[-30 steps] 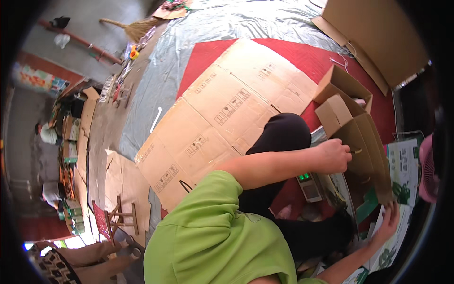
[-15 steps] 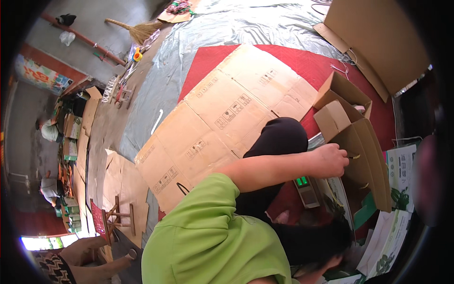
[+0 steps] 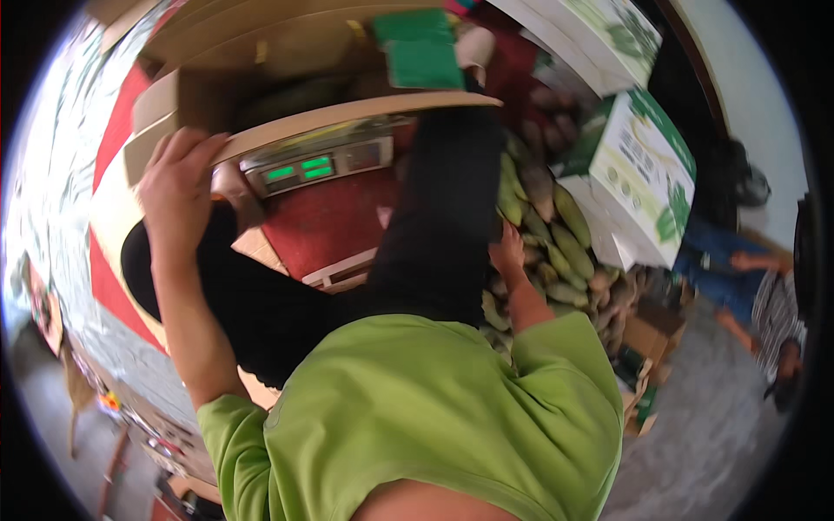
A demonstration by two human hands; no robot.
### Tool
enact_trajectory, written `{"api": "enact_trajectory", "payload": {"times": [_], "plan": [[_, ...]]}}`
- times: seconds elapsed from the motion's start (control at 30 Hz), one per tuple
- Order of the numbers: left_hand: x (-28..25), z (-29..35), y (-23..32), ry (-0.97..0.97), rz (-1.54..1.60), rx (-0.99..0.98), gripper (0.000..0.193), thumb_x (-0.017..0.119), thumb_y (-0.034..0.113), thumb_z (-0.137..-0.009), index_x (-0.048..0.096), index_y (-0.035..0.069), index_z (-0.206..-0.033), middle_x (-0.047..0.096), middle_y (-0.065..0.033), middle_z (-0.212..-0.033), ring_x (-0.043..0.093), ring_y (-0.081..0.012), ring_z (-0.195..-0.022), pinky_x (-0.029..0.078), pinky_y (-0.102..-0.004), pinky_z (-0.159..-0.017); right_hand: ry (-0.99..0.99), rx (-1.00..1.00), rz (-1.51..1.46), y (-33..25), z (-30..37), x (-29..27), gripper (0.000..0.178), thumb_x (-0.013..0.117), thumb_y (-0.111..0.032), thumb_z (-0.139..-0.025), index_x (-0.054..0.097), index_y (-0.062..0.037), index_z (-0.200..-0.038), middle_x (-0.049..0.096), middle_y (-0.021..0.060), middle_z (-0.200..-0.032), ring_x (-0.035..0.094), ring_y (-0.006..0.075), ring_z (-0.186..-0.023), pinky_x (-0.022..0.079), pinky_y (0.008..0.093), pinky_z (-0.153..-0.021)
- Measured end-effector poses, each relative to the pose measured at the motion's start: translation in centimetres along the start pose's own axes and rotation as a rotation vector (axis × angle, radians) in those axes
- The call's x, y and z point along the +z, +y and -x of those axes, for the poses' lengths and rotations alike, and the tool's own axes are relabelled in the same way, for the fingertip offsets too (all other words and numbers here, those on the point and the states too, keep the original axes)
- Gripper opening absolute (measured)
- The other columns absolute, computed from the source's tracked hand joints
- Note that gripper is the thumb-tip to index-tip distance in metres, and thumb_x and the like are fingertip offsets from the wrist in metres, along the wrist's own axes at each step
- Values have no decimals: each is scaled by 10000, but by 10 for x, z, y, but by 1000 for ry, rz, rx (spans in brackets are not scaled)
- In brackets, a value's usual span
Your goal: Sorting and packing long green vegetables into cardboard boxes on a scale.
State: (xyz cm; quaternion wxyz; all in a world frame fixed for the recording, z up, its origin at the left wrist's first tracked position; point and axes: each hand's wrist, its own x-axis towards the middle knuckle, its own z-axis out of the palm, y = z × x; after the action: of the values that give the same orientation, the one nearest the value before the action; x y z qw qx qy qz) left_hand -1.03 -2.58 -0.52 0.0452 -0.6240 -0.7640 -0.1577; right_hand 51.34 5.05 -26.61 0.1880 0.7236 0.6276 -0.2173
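Note:
My left hand point(image 3: 178, 174) is closed over the near left edge of an open cardboard box point(image 3: 347, 108), fingers bent over its rim. Inside the box, dark shapes are shaded and blurred. The box sits on or just behind a weighing scale point(image 3: 317, 165) with green lit digits. On my right, my right hand point(image 3: 508, 250) reaches into a pile of long green fruits point(image 3: 569, 252), which look like mangoes. Its fingers are blurred and partly hidden beside my leg, so I cannot see whether they hold a fruit.
White and green printed cartons point(image 3: 638, 178) stand beyond the pile. A green flap point(image 3: 421, 52) hangs over the box's far side. Red sheeting point(image 3: 321, 221) covers the floor between my knees. Another person point(image 3: 769, 304) is at the far right.
My view has swung round to the right, bringing the fruit pile and my right hand into sight. My left hand, earlier by the box's edge, now grips it.

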Motion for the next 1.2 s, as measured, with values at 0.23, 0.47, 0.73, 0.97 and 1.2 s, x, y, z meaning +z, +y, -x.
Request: {"api": "enact_trajectory", "payload": {"times": [0.23,0.47,0.73,0.97,1.2], "plan": [[5,-1,15,-36,-7,-70,269,649,18,-733,706,116,-977,613,-25,-909,601,-240,-899,488,-359,-752,79,20,-22,21,-8,-4,864,800,-274,-675,364,-177,-1415,441,99,-1388,403,334,-1280,410,496,-995],[2,-1,16,3,28,-13,316,641,-12,-687,706,127,-963,611,-23,-895,600,-244,-873,501,-370,-752,5,-178,325,-14,-20,-23,892,827,-327,-654,359,-223,-1407,440,35,-1383,384,273,-1308,394,496,-972],[1,2,12,37,-20,23,292,673,35,-658,713,135,-930,595,3,-852,598,-210,-824,507,-351,-716,-79,-114,576,-29,-44,12,914,836,-277,-676,315,-221,-1426,439,77,-1340,401,289,-1285,416,498,-952],[3,1,8,60,-22,32,278,673,41,-661,715,139,-917,585,18,-823,589,-201,-807,501,-349,-712,-235,-15,536,-20,-56,0,937,846,-226,-669,297,-193,-1428,407,103,-1363,430,319,-1261,445,512,-939],[1,2,5,66,-37,29,234,661,75,-647,703,138,-868,569,29,-831,585,-181,-818,500,-333,-724,-88,59,-271,-5,-41,-49,960,854,-147,-549,381,-58,-1380,508,182,-1297,497,341,-1202,441,416,-968]]}}
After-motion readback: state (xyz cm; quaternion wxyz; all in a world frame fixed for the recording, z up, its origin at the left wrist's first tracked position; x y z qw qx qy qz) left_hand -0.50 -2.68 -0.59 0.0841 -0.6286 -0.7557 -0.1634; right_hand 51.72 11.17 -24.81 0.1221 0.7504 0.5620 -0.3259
